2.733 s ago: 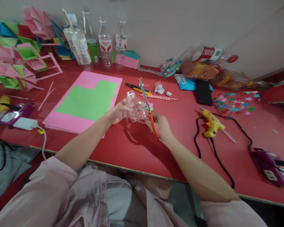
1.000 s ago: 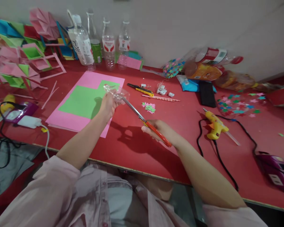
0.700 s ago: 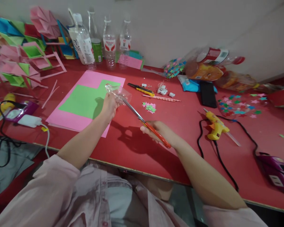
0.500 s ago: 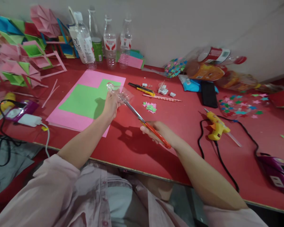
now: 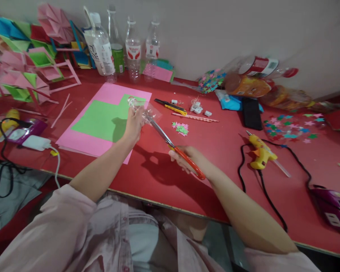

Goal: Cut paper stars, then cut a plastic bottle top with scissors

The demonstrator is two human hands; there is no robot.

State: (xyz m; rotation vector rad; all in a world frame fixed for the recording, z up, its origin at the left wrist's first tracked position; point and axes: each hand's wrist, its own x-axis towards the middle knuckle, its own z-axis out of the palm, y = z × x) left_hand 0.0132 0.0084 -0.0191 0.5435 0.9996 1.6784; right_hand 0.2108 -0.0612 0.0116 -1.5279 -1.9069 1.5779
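My left hand (image 5: 135, 122) is closed around a clear plastic bottle top (image 5: 132, 101), its neck pointing up and to the left. In my right hand (image 5: 189, 158) is a pair of scissors (image 5: 187, 158) with red handles. The metal blades reach up-left to the cut plastic beside my left fingers; whether they bite into it I cannot tell. Beneath my left hand lie a green paper sheet (image 5: 99, 121) and larger pink sheets (image 5: 87, 143). Small paper stars (image 5: 181, 129) in pink and green sit on the red table beyond the scissors.
A utility knife (image 5: 171, 106), a striped pencil (image 5: 195, 117) and small white pieces (image 5: 197, 107) lie behind. Bottles (image 5: 133, 53) stand by the wall. A yellow glue gun (image 5: 262, 151) with its cord and a phone (image 5: 251, 113) are at right; paper crafts (image 5: 31, 60) at left.
Both hands, the bottle top and the scissors keep nearly the same pose. The whole view has shifted very slightly.
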